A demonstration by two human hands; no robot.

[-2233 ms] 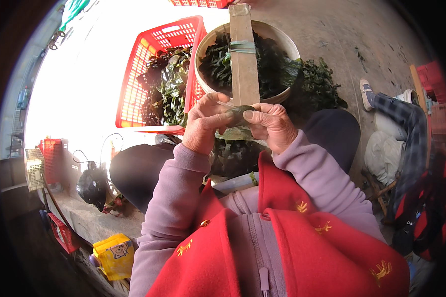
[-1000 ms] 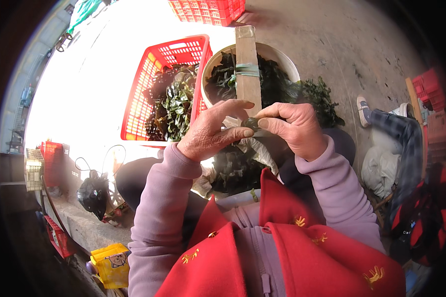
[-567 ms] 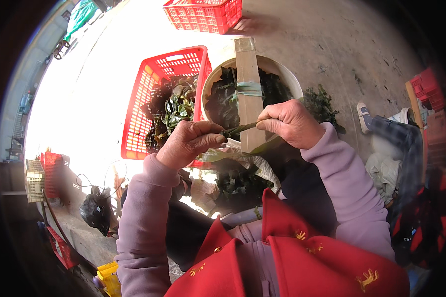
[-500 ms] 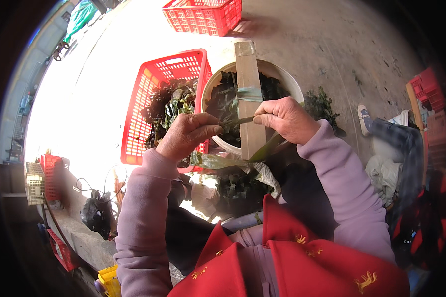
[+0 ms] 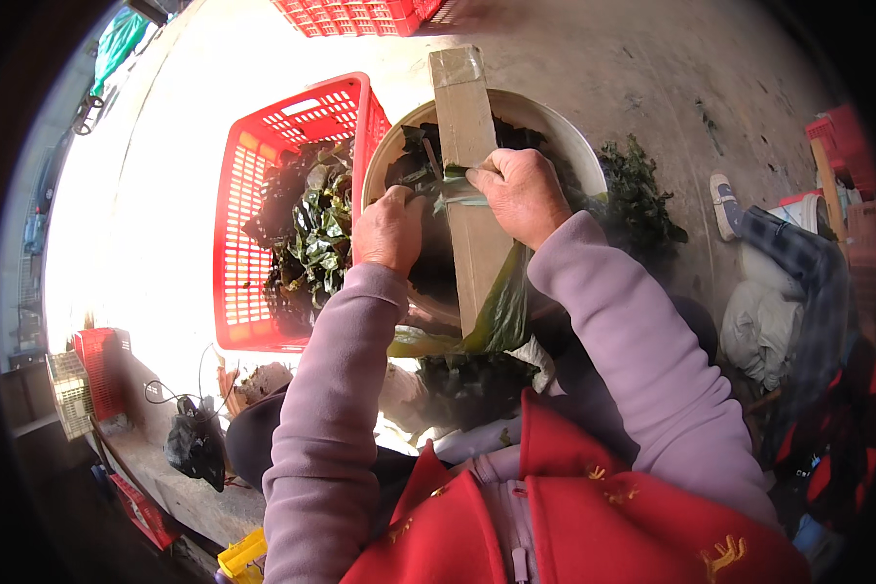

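My right hand (image 5: 521, 200) pinches a dark green kelp strip against a wooden board (image 5: 462, 107), beside a pale, glossy band (image 5: 465, 193) wrapped round it. The board lies across a wide white bucket (image 5: 569, 136) holding dark kelp. Left of the board, my left hand (image 5: 389, 234) is closed at the other side of the strip; its fingertips are partly hidden. A broad green kelp blade (image 5: 506, 302) hangs below my right hand, over the near end of the board. More dark kelp (image 5: 477, 384) lies close to my lap.
A red slotted crate (image 5: 236, 161) with brown-green kelp (image 5: 326, 229) stands left of the bucket; another red crate (image 5: 350, 15) is at the far edge. More kelp (image 5: 638, 195) lies right of the bucket. A person's leg (image 5: 793, 248) and a pale sack (image 5: 761, 326) are at the right.
The strip was stretched between both hands above the board. Now both hands are lower at the band, the right pressing at the wood and the left fist turned in. The view has shifted slightly.
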